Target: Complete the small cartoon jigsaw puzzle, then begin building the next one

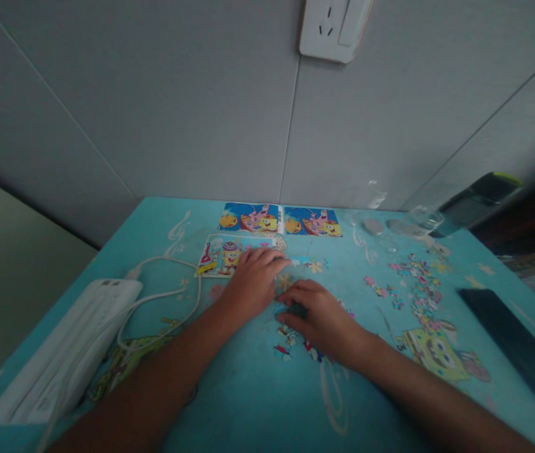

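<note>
Pieces (282, 352): loose on the table (248, 402), just below my right hand (319, 318); a low wrist could sweep them apart.
Right grip: thumb and fingertips curled, narrow gap; I cannot tell whether they pinch anything.
Cable (198, 289): loops beside my left arm (168, 365); a snag could tug the power strip (66, 346).
Left grip: my left hand (255, 280) spreads palm-down over part of the card (220, 255); a slip could shift it. Whether it holds anything, I cannot tell.
Surface: blue, cartoon-printed; second pile (422, 292) to the right.
Far edge: two pictures (251, 217); clear cups (427, 221).
Room: grey wall (201, 94), white socket (326, 28).
</note>
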Motion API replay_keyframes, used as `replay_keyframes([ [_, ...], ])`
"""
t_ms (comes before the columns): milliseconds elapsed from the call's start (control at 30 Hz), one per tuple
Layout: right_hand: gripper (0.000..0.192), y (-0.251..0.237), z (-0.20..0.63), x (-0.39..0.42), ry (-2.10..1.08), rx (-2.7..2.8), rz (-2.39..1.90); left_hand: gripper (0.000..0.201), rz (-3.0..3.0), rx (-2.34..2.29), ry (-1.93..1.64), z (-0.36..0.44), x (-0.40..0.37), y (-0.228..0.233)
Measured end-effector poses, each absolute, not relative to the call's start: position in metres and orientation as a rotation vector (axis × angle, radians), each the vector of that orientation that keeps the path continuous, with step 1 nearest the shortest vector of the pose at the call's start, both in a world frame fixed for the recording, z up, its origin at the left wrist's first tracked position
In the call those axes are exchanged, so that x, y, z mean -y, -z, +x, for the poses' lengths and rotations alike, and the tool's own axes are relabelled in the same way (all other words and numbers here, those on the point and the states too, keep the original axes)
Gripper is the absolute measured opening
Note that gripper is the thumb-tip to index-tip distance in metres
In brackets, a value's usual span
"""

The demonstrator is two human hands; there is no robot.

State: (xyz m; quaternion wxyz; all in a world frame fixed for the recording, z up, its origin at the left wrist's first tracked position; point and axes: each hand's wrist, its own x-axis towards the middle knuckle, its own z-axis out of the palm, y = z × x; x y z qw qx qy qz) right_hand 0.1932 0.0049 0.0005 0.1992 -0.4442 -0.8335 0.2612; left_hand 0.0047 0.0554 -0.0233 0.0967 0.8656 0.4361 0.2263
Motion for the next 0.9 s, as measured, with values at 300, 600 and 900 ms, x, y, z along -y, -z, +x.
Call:
replay_keyframes([
  [300,0.006,-0.003,0.195,-0.006,-0.819,2.340,-1.180,0.057,2.571,-1.298,-0.659,0.005,-0.055,0.023],
  [600,0.010,-0.002,0.198,-0.002,-0.775,2.324,-1.300,0.057,2.565,-1.302,-0.645,0.005,-0.054,0.019],
  [900,0.025,-0.009,0.209,-0.008,-0.748,2.268,-1.237,0.057,2.552,-1.312,-0.659,0.005,-0.053,0.020],
])
